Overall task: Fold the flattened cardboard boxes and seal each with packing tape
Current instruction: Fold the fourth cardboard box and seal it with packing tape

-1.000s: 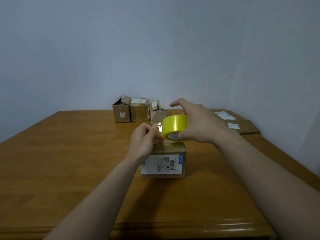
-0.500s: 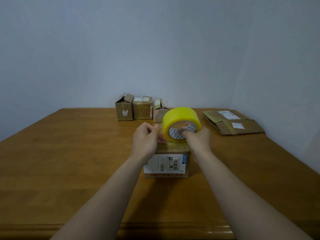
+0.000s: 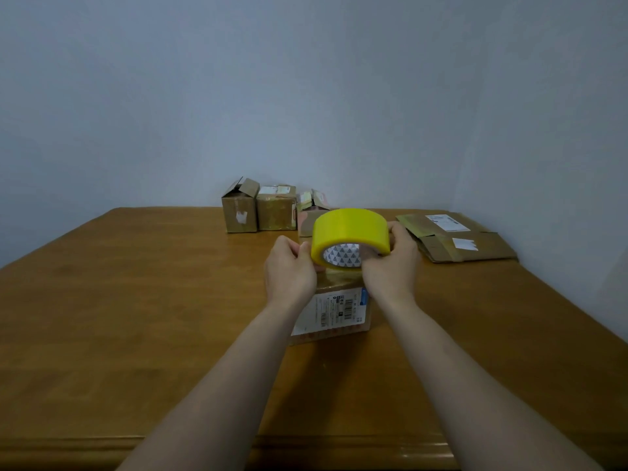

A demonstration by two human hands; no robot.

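The wooden table (image 3: 136,317) fills the lower half of the frame, with the pale wall behind it. At the right of the frame, near the table's far edge, lie the flattened cardboard boxes (image 3: 455,237) in a small overlapping pile, with white labels on top. At the far edge in the centre stand three folded boxes (image 3: 272,210) in a row, touching each other; the flaps of the left one and the right one stand partly up. In the centre of the frame, between my forearms, stands the box with the printed label (image 3: 334,312) on its near side. Just above this box I hold the yellow tape roll (image 3: 350,234), its open core turned toward me. My right hand (image 3: 390,266) is grasping the roll, the thumb inside the core and the fingers on the far side. My left hand (image 3: 289,268) is clenched, its fingertips pinched at the left edge of the roll; I cannot tell if it holds the tape end.
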